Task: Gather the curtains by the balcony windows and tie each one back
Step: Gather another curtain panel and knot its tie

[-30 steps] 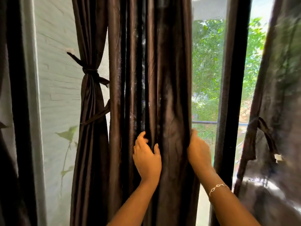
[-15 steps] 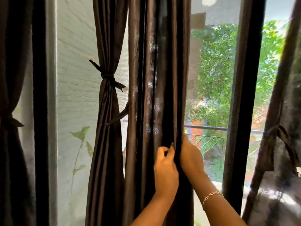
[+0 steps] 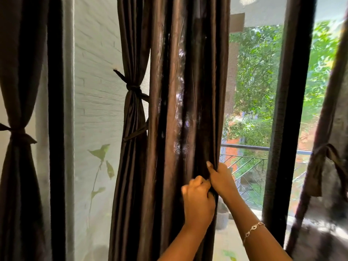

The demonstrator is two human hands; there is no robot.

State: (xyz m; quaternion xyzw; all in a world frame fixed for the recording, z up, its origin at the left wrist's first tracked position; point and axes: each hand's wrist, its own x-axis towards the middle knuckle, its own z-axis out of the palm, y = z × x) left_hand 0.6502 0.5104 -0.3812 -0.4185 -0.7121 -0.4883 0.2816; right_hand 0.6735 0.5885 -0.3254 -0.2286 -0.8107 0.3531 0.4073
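Together left hand (image 3: 197, 202), right hand (image 3: 221, 178) grip curtain (image 3: 169, 110) at its right edge; window frame (image 3: 290, 110) near.

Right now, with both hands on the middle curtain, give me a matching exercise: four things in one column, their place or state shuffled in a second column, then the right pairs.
Things
1. middle curtain
2. curtain left of it
3. bracelet
4. railing

Places or states
A. outside, beyond the window frame
B. on the wrist behind the right hand
C. gripped by the left hand and the right hand
D. tied back with a knot

Pairs: 1-C; 2-D; 3-B; 4-A
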